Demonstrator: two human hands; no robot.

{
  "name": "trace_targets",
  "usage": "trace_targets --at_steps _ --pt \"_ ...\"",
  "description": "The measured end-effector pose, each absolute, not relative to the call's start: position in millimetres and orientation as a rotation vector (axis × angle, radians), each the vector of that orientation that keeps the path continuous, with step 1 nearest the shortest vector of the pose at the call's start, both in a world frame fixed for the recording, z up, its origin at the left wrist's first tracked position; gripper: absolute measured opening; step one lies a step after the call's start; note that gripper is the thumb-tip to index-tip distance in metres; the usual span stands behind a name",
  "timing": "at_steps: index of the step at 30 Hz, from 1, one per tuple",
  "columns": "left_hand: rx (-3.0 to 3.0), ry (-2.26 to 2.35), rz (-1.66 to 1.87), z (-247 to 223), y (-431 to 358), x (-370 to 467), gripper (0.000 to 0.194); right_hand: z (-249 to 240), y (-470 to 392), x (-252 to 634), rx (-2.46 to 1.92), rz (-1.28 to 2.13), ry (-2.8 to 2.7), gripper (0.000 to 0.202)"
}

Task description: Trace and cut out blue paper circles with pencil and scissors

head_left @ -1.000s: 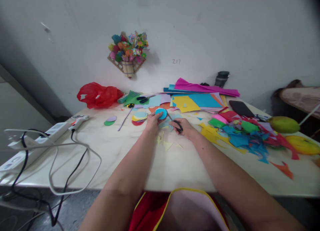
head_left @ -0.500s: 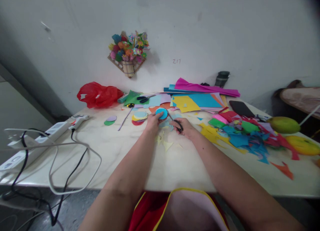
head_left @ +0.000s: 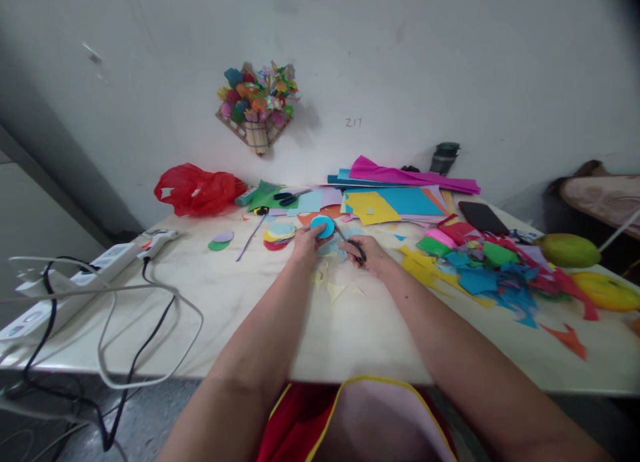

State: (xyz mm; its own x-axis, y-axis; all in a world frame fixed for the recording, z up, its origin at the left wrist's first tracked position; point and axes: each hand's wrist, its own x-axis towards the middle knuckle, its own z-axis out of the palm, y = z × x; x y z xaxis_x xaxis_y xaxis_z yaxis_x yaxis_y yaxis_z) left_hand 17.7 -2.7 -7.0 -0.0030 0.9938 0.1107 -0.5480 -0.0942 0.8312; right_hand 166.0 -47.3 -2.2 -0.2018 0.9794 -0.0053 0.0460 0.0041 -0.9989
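Between the fingers and thumb of my left hand point(head_left: 306, 241) is a round piece of blue paper point(head_left: 325, 227), a lighter edge showing along its rim. My right hand point(head_left: 369, 254) grips dark-handled scissors point(head_left: 358, 250), whose blades point up and left to the paper's right edge. Whether the blades touch the paper I cannot tell. Pale yellow scraps point(head_left: 335, 290) lie on the table just below both hands. Left of my left hand sits a stack of cut paper circles point(head_left: 280, 233), pale blue, yellow and red.
Colored paper sheets point(head_left: 373, 207) and a second pair of scissors point(head_left: 286, 199) lie at the back. A heap of scraps point(head_left: 485, 275), a dark phone point(head_left: 483, 218) and mangoes point(head_left: 570, 250) are at right. A power strip point(head_left: 107, 262) with tangled cables occupies the left, near a red bag point(head_left: 197, 190).
Almost nothing differs. The blue paper circle has shifted very slightly in my left hand, while both hands stay in about the same place.
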Motion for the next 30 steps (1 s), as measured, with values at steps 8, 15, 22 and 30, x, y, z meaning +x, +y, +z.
trace_targets --at_steps 8,15,22,30 --pt "0.824 0.708 1.500 -8.2 -0.3 16.6 0.028 -2.2 -46.4 165.0 -1.146 1.319 -1.414 0.026" --pt "0.812 0.723 1.509 -8.7 0.0 16.2 0.028 -5.1 -44.0 164.5 -1.157 1.323 -1.397 0.026" --pt "0.802 0.732 1.525 -7.4 -0.8 16.3 0.026 -7.7 -42.0 164.0 -1.156 1.293 -1.413 0.023" --pt "0.786 0.733 1.544 -7.8 0.7 16.0 0.024 -9.3 -40.3 163.7 -1.131 1.270 -1.442 0.022"
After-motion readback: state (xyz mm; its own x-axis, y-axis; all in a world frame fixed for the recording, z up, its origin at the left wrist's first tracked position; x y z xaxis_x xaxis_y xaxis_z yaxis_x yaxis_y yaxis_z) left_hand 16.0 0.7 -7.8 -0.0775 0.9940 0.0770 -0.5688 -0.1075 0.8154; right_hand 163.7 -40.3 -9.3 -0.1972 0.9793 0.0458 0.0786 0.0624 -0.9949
